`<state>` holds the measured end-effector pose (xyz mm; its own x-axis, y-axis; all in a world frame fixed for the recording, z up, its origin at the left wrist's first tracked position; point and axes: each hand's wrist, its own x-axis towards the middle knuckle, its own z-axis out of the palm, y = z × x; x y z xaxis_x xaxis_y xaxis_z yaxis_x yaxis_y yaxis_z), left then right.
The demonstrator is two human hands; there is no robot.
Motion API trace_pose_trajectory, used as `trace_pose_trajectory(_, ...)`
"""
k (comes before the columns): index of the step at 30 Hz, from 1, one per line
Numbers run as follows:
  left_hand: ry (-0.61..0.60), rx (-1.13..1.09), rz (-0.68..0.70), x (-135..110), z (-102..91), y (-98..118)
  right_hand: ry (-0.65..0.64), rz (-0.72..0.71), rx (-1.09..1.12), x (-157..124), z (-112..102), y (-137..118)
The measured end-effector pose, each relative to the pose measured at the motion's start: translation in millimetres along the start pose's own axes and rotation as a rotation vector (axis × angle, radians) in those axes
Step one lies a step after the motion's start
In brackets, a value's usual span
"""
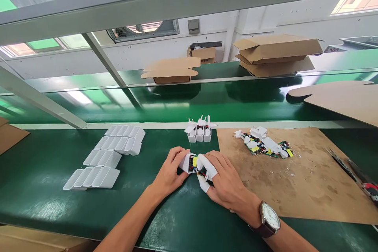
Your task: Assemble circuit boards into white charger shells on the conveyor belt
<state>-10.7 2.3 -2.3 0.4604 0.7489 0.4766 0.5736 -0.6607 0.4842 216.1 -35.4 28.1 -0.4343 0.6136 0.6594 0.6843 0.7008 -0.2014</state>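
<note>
Your left hand (pixel 173 167) is closed around the white shell (pixel 185 162). Your right hand (pixel 226 183) pinches the circuit board (pixel 195 164) in its capped fingertips (pixel 207 166), half inside the shell, right between your two thumbs. Keep the board square to the opening and press on its edge, not its parts. Brace the shell on the green bench (pixel 44 189).

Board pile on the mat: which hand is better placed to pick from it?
Probably the right hand: the board pile lies on the mat on its side; the left hand grips the white housing, farther off.
</note>
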Motion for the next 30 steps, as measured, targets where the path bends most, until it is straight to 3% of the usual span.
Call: trace_pose_trajectory(30, -0.014, 0.016, 0.003, 0.6, -1.1, 2.5, -0.038, 0.005, 0.022, -6.6, 1.1, 3.1)
